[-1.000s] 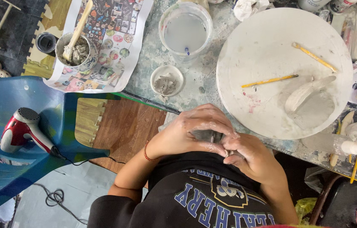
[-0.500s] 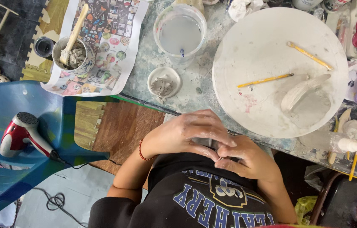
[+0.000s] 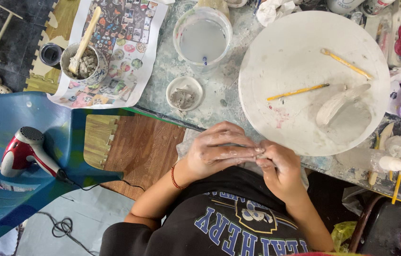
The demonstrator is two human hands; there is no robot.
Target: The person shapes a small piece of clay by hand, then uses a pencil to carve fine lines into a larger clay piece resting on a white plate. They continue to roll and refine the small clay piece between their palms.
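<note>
My left hand [image 3: 219,150], with a red cord on its wrist, and my right hand [image 3: 281,167] meet at the table's near edge, just above my lap. Both are smeared with pale clay. Their fingertips pinch a small clay piece [image 3: 259,152], which the fingers mostly hide. Just beyond my hands lies a round white board [image 3: 285,52]. On it rest two yellow-handled tools [image 3: 298,91] [image 3: 347,64] and a pale leaf-shaped clay form [image 3: 337,103].
A clear cup of cloudy water [image 3: 203,38], a small dish of grey clay [image 3: 184,95] and a mug with a wooden stick [image 3: 84,60] on a printed sheet stand on the table's left. A red hairdryer [image 3: 24,152] lies on a blue chair. A small white bottle [image 3: 392,163] lies right.
My hands stay pressed together at the table edge; the fingers have shifted slightly around the clay piece. The view has drifted a little.
</note>
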